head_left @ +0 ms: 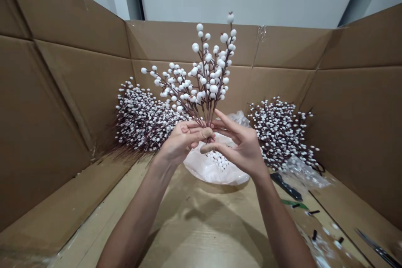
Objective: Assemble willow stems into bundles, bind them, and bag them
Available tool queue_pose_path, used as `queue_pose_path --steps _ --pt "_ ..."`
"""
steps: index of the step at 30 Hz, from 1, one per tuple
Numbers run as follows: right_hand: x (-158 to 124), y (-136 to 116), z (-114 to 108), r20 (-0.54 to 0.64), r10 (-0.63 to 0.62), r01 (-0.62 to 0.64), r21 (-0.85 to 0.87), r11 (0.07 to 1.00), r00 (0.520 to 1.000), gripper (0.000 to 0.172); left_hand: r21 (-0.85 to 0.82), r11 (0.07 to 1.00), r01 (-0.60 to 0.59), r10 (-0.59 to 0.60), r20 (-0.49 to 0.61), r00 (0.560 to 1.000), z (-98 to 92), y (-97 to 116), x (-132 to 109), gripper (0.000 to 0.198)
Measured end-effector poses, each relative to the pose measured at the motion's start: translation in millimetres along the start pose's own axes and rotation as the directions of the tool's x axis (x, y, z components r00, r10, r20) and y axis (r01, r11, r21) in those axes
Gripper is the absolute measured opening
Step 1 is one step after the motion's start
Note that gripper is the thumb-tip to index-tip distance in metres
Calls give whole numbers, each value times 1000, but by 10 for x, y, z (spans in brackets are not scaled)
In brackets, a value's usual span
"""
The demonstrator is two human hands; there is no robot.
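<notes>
Above the bag (pixel 202 171), our left hand (pixel 179 144) pinches sprigs (pixel 214 88), right hand (pixel 243 146) splayed. Table (pixel 201 222) stretches before the bag, carton (pixel 282 83) behind.

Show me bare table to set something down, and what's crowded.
Bare: tabletop between left forearm and right forearm, nearer than the white plastic holding loose berries. Crowded: far left, a large pile of berry sprays; far right, a second pile; near right, clear wrap, small scraps and a pointed tool. Mid-air: held sprays.
</notes>
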State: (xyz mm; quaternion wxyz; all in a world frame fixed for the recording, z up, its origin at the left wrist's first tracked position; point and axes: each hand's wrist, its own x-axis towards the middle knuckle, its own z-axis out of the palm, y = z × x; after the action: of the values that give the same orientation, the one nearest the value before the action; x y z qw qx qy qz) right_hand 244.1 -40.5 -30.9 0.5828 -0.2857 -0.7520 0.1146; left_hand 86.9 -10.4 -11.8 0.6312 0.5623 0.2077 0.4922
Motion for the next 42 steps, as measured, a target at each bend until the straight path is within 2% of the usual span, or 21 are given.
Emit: queue_pose_path --steps 5,8,11,15,21,26,30,32,34,35,38,40,42 --pt "3 -3 -10 -16 -85 81 -174 981 996 58 23 999 -30 30 -8 1000 -8 -10 -8 28" --pt "6 13 0 -39 -91 82 -186 979 995 51 24 999 -33 33 -12 999 -12 -37 0 29" --pt "6 25 1 -12 -18 17 -84 996 1000 53 -16 999 -32 31 -56 998 7 -64 7 33" --pt "6 27 -5 28 58 -59 38 998 998 71 -77 996 -52 41 -135 990 54 -85 15 37" --pt "1 10 15 2 86 -86 60 995 996 48 -70 995 -74 67 -109 992 53 -79 -18 36" --pt "1 12 14 -10 113 -110 129 985 994 44 -18 995 -95 93 -109 990 38 -71 -45 34" --pt "46 10 -37 101 266 -284 297 912 959 61 43 989 -141 145 -127 981 44 -99 -18 30" --pt "74 -12 -67 152 317 -351 349 869 936 49 76 987 -143 151 -106 983 40 -125 7 29" --pt "92 -45 -88 157 313 -347 294 890 937 27 118 984 -133 141 -70 987 39 -149 31 26" --pt "95 -62 -93 146 298 -325 225 919 943 25 147 981 -124 133 -56 989 42 -158 42 24" --pt "82 -92 -74 128 273 -273 -17 962 954 35 228 969 -97 113 -57 992 74 -176 64 17" --pt "65 -85 -31 107 293 -286 -75 955 950 34 272 957 -103 124 -62 990 100 -188 73 9" --pt "50 -62 30 82 322 -317 -67 946 943 29 330 935 -133 161 -59 985 115 -206 80 11"
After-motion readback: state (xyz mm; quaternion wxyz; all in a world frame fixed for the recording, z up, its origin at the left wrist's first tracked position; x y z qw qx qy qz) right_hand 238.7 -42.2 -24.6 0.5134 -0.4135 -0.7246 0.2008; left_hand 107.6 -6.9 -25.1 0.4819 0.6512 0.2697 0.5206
